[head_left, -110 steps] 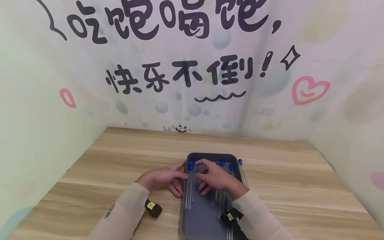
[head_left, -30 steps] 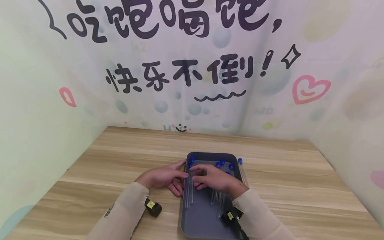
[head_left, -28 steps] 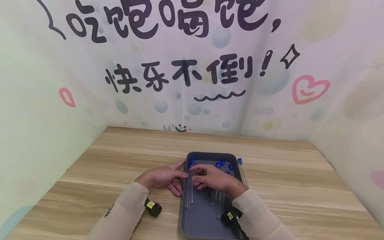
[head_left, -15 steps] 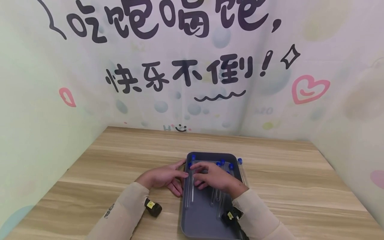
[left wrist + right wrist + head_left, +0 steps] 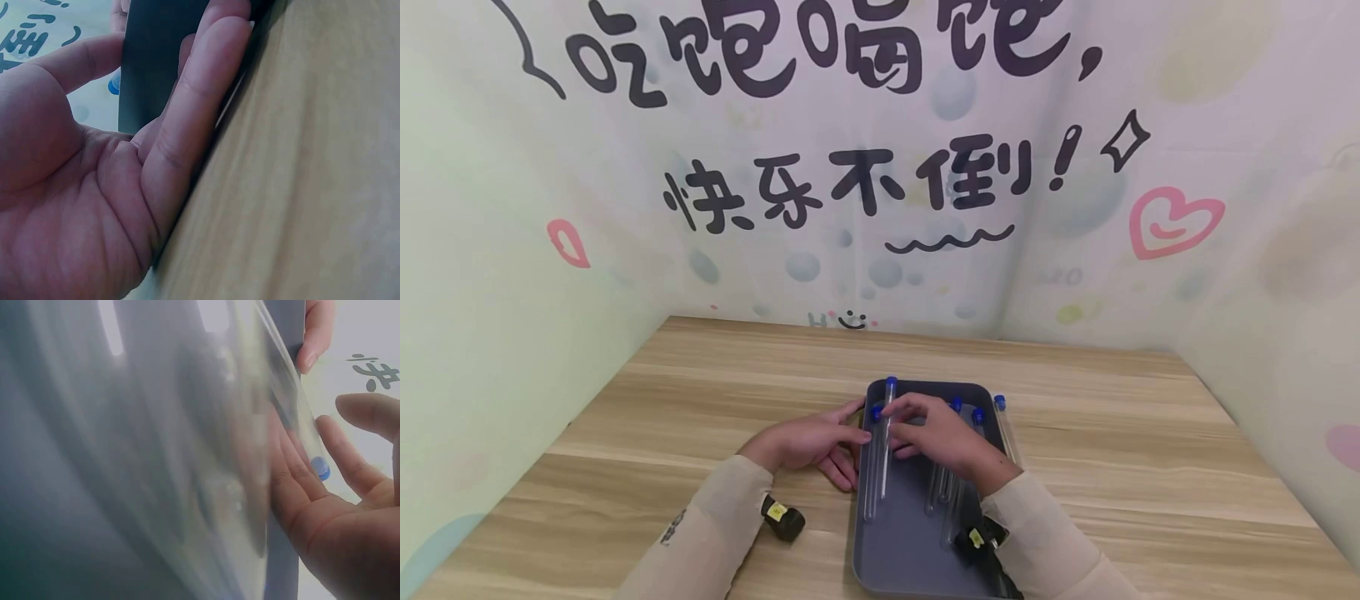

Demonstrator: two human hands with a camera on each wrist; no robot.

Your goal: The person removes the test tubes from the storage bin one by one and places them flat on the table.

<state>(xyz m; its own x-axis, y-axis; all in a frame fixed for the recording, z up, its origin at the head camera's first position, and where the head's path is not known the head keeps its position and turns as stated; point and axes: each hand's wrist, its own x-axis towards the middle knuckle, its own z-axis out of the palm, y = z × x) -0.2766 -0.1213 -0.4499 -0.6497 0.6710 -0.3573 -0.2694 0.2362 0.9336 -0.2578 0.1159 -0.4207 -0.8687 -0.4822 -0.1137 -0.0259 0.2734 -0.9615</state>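
Observation:
In the head view a grey tray holds several clear test tubes with blue caps. My right hand is over the tray and holds one tube at its fingertips, capped end raised above the far rim. Beside it, along the left wall, lies another capped tube. The right wrist view shows the held tube's blue cap among the fingers. My left hand rests against the tray's left side, thumb at the rim; in the left wrist view its extended fingers lie along the outer wall.
More tubes lie in the tray's right half, partly under my right hand. One capped tube is on the wooden table outside the right wall. A printed backdrop stands behind the table.
The tube at my right fingertips has risen at its capped end and tipped more upright; my right fingers have moved up slightly with it. My left hand has stayed in place.

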